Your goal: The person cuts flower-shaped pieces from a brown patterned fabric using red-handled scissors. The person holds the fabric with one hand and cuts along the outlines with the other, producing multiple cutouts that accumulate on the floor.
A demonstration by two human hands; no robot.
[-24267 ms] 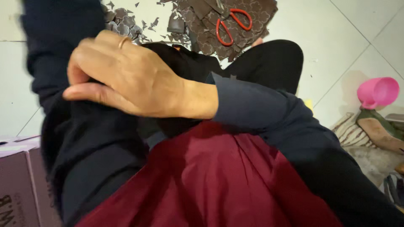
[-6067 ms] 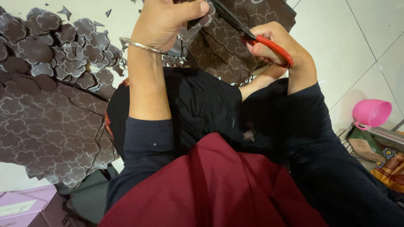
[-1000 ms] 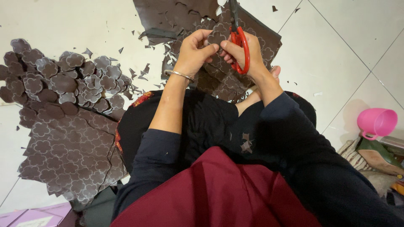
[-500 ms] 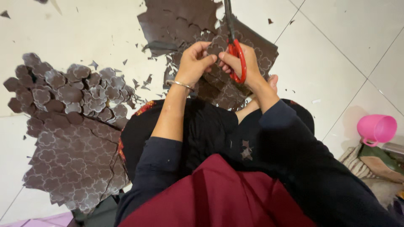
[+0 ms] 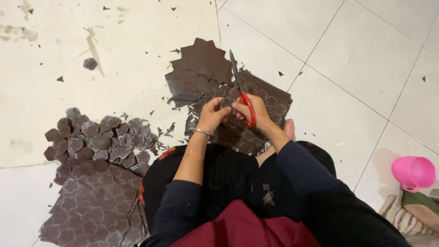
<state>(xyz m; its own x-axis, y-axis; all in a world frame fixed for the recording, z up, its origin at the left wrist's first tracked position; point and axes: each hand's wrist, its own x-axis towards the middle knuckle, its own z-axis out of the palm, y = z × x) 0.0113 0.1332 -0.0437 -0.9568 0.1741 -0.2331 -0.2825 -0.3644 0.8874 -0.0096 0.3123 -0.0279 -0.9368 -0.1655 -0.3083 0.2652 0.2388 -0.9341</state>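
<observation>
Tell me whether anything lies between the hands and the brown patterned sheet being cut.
Nothing visible does. The left hand pinches the brown patterned sheet directly, and the right hand works the red-handled scissors against it. Cut-out pieces lie off to the left, apart from the hands.

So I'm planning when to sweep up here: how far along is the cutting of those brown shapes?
Done: a pile of cut-out brown flower-shaped pieces lies on the white tiled floor. In hand: the right hand works red-handled scissors while the left hand holds a small piece. Left: a brown patterned sheet beside the pile and another under the hands look largely uncut.
</observation>
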